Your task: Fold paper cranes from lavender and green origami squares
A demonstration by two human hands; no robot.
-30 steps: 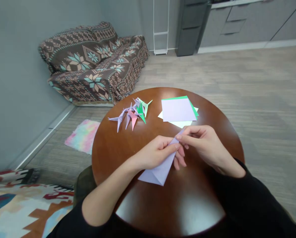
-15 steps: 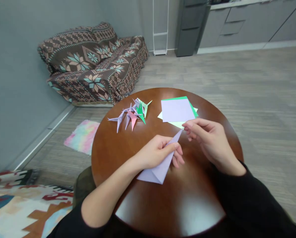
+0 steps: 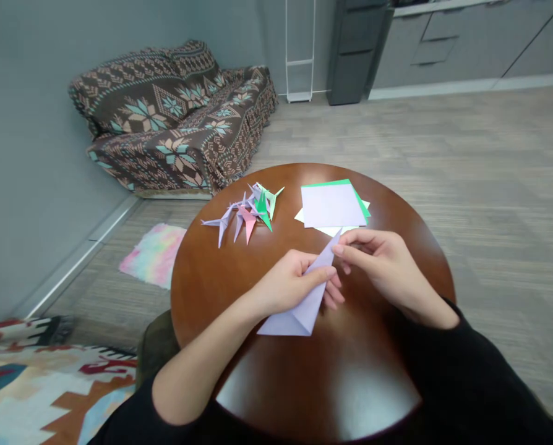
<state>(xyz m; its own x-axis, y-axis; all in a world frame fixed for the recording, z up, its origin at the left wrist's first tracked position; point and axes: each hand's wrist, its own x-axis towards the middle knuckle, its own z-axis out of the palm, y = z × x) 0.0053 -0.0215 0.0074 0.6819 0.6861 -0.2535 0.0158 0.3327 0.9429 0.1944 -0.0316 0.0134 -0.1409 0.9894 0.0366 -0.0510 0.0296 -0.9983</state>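
Note:
A folded sheet of lilac origami paper (image 3: 299,315) is held slantwise above the round brown table (image 3: 276,383), its narrow point toward the far side. My left hand (image 3: 299,284) is closed on the middle of it, thumb on top and fingers underneath. Near the tip, my right hand (image 3: 373,259) pinches the paper's right edge between thumb and forefinger. The folded paper's wide end, with a crease across it, hangs toward me.
Several folded paper cranes (image 3: 248,213) in lilac, pink and green lie at the table's far left. Lilac, green and pale sheets (image 3: 333,207) are stacked at the far right. Beyond stands a sofa (image 3: 174,123) under a patterned cover; a pastel rug (image 3: 153,256) lies on the floor.
My right hand has shifted slightly left and down along the paper's edge, from the tip to just below it. The paper's wide end has tilted up a little.

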